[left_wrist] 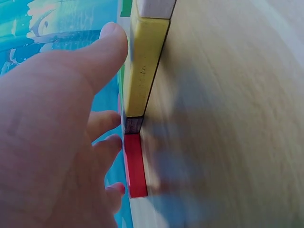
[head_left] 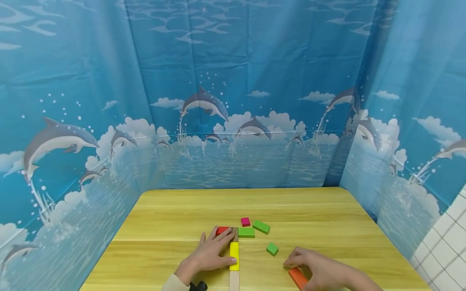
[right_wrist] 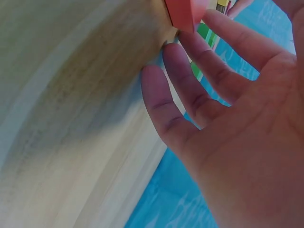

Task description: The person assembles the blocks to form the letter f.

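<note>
My left hand [head_left: 209, 252] lies spread over a line of blocks, its thumb on the yellow block [head_left: 234, 250] and its fingertips over the red block [head_left: 222, 230] and the dark brown block [head_left: 236, 234]. A pale wooden block [head_left: 234, 281] continues the line toward me. On the right, an orange block [head_left: 297, 278] lies on the table. My right hand [head_left: 322, 266] arches over it, fingers loosely bent past its far end. In the right wrist view the orange block [right_wrist: 185, 12] shows by the index fingertip, while the other fingers reach down toward the tabletop.
One green block [head_left: 246, 233] adjoins the brown block on the right. Beyond it are another green block [head_left: 261, 227] and a small magenta block [head_left: 245, 222]. A small green cube [head_left: 272, 249] sits between my hands on the wooden table [head_left: 174, 206]. A dolphin-print curtain [head_left: 233, 161] stands behind.
</note>
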Action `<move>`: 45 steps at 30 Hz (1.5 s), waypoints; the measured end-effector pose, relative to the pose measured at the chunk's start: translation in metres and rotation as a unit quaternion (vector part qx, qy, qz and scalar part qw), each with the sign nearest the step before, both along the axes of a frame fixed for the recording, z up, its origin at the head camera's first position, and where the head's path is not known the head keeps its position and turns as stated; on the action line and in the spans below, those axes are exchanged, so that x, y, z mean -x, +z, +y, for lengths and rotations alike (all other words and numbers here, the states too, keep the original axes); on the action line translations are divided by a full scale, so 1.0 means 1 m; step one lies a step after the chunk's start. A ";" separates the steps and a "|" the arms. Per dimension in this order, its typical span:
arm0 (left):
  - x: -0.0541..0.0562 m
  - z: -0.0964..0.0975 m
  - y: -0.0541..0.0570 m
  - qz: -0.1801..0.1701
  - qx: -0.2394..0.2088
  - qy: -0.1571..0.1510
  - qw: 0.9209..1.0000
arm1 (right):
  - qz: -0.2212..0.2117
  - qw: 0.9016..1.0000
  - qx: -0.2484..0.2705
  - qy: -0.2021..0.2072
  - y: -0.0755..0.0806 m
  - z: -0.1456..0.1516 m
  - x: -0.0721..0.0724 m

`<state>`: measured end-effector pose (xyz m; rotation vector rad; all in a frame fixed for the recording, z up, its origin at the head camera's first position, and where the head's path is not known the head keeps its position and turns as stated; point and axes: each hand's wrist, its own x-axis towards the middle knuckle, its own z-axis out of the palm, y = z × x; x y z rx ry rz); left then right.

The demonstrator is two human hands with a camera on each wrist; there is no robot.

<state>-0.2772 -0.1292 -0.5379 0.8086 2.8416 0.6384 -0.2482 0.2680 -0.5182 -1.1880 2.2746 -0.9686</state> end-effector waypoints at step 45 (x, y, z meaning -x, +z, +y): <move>0.002 0.004 0.002 0.006 0.029 0.002 1.000 | 0.077 0.983 -0.015 -0.169 0.015 -0.030 0.019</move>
